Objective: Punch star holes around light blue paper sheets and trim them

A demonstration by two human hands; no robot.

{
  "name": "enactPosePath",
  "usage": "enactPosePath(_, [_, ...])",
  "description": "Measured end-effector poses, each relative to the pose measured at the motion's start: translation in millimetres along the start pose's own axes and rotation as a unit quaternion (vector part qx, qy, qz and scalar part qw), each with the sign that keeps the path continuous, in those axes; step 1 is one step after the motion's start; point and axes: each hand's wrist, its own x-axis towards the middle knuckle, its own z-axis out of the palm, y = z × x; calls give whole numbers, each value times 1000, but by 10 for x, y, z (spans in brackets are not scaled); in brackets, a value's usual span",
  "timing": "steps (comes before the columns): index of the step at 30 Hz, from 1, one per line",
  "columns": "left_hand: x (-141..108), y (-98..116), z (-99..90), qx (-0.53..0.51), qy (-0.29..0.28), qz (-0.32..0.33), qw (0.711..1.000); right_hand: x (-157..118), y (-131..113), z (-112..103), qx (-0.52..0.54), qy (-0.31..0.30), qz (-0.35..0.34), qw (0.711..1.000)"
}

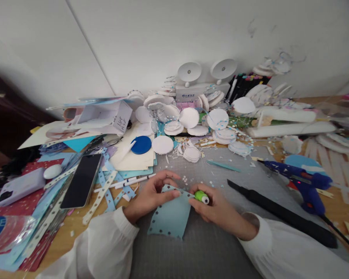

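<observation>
My left hand (155, 193) pinches the top edge of a light blue sheet of paper (173, 217), thumb on top. Small flower-shaped holes run along several of its edges. At the sheet's upper right corner, my right hand (213, 209) is closed round a small green craft punch (201, 197) with a white end bearing a dark flower mark. The paper's corner meets the punch there; whether it sits inside the slot is hidden by my fingers. Tiny punched bits (185, 179) lie on the grey cutting mat (209, 248) just beyond my hands.
On the right are a black utility knife (279, 209) and a blue glue gun (299, 180) with a red light. A phone (82, 181), punched paper strips (100, 197) and white pens (128, 182) lie left. White discs (163, 144) and a white box (104, 116) stand behind.
</observation>
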Motion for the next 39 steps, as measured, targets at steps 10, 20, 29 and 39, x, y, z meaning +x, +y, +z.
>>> enactPosePath(10, [-59,16,-1,21,-54,-121,991,-103,-58,-84,140,-82,-18,987])
enactPosePath(20, [-56,21,10,14,-18,-131,991,-128,-46,-76,106,-111,-57,986])
enactPosePath(29, [-57,-3,-1,49,-8,-113,992,-93,-72,-14,86,-32,-37,995])
enactPosePath(39, [-34,-19,12,138,-4,-58,989,-4,-18,-28,85,-18,-10,996])
